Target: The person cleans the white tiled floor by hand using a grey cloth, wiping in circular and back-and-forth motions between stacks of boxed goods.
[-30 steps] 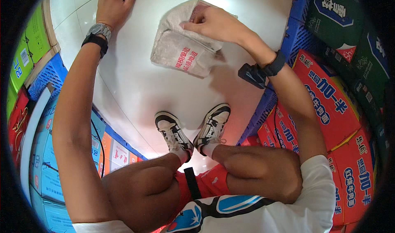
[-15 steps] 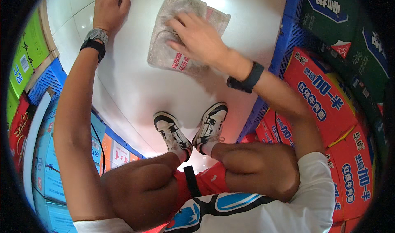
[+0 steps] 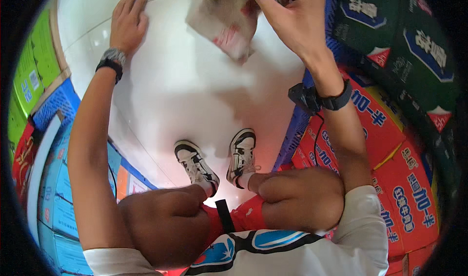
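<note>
Lifted from the white tiled floor (image 3: 195,108), a beige, red-printed cloth (image 3: 214,20) is gripped, not laid flat, by the right hand (image 3: 295,20), the left hand (image 3: 127,26) outstretched, empty.

Cloth (image 3: 219,15): grey-beige, red-printed, creased; far edge bunched in right hand (image 3: 295,15), loose corner pointing near, over white floor (image 3: 161,105).

We seem to be in a shop or its storeroom; we cannot tell which. Printed cartons crowd both sides: green (image 3: 36,66) far left, blue (image 3: 61,193) near left, dark green (image 3: 385,81) far right, red (image 3: 414,198) near right. We see blue plastic pallets (image 3: 59,101) beside a white tiled floor (image 3: 161,86).
</note>
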The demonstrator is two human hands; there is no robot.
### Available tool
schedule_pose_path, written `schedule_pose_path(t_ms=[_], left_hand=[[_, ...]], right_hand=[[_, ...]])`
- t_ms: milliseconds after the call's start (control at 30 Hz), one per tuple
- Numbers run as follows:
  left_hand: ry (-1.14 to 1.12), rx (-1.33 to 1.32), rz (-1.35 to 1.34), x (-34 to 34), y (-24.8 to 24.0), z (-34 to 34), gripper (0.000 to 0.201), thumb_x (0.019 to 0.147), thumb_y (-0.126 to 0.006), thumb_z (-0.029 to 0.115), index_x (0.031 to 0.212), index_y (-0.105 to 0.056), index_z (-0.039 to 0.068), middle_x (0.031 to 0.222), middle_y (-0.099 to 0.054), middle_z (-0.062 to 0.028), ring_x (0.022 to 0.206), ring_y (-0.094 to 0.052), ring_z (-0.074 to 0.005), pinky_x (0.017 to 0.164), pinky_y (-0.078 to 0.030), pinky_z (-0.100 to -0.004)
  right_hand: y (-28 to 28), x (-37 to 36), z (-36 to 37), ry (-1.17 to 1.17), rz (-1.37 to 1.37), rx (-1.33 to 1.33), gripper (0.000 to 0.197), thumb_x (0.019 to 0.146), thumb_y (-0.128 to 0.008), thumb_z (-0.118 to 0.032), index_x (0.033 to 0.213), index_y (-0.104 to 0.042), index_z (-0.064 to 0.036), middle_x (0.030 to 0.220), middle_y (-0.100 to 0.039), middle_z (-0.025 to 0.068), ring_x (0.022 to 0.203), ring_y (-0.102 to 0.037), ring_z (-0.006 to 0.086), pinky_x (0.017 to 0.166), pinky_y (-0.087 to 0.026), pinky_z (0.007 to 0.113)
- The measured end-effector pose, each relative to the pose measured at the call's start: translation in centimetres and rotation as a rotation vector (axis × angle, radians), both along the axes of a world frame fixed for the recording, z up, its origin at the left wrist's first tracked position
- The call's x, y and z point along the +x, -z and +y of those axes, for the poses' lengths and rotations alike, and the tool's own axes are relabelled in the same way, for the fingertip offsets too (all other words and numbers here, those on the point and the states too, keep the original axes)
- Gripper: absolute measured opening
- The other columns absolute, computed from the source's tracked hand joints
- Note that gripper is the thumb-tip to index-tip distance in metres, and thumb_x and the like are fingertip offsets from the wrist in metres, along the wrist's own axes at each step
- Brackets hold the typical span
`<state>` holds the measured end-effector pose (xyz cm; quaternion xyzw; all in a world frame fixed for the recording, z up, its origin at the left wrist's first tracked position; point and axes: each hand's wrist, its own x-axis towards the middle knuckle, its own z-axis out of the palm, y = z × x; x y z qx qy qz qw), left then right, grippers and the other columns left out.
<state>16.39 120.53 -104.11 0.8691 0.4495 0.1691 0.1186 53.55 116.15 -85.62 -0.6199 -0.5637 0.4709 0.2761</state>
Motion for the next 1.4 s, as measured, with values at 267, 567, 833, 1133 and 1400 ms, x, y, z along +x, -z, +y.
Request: schedule_pose_path(t_ms=[267, 567, 833, 1133, 1400], left_hand=[[0.013, 0.022, 0.028, -0.9, 1.5, 0.3, 0.066, 0.110, -0.053, 0.011, 0.176, -0.054, 0.021, 0.186, -0.045, -0.0059, 0.170, -0.043, -0.0313, 0.141, -0.032, -0.0523], [-0.132, -0.115, 0.057, 2.3, -1.0, -0.1, 0.067, 0.100, -0.051, -0.002, 0.167, -0.057, 0.004, 0.182, -0.045, -0.0183, 0.166, -0.041, -0.0452, 0.141, -0.033, -0.0544], [-0.057, -0.116, 0.055, 1.4, -0.7, -0.6, 0.066, 0.100, -0.050, -0.003, 0.165, -0.058, 0.003, 0.184, -0.043, -0.0182, 0.166, -0.040, -0.0451, 0.141, -0.033, -0.0544], [-0.093, -0.016, -0.077, 1.3, 0.8, -1.3, 0.057, 0.103, -0.054, -0.002, 0.159, -0.065, 0.000, 0.175, -0.057, -0.0205, 0.163, -0.049, -0.0427, 0.140, -0.035, -0.0517], [-0.498, 0.248, 0.078, -3.9, 3.8, -8.7, 0.065, 0.111, -0.061, 0.017, 0.173, -0.047, 0.001, 0.176, -0.049, -0.0266, 0.159, -0.046, -0.0464, 0.138, -0.032, -0.0588]], right_hand=[[1.4, -5.4, -6.3, -0.531, -0.416, 0.530, 0.028, 0.093, -0.079, -0.011, 0.120, -0.080, -0.0107, 0.104, -0.076, 0.0083, 0.097, -0.077, 0.0289, 0.083, -0.063, 0.043], [9.8, -12.3, -28.2, -0.660, -0.158, -0.090, 0.067, 0.100, -0.068, -0.014, 0.167, -0.060, -0.0121, 0.159, -0.060, 0.0200, 0.148, -0.060, 0.0364, 0.123, -0.049, 0.056], [15.8, -7.6, -20.1, -0.466, -0.430, 0.261, 0.080, 0.102, -0.069, -0.035, 0.179, -0.049, -0.0239, 0.188, -0.041, 0.0136, 0.172, -0.040, 0.0333, 0.141, -0.027, 0.063], [18.1, -5.8, -14.4, -0.193, -0.645, 0.530, 0.072, 0.105, -0.065, -0.026, 0.174, -0.052, -0.0092, 0.183, -0.043, 0.0224, 0.169, -0.040, 0.0406, 0.139, -0.029, 0.060], [17.3, -9.4, -26.2, -0.252, -0.758, 0.380, 0.078, 0.116, -0.054, -0.041, 0.181, -0.036, -0.0015, 0.190, -0.029, 0.0279, 0.177, -0.022, 0.0451, 0.144, -0.017, 0.064]])
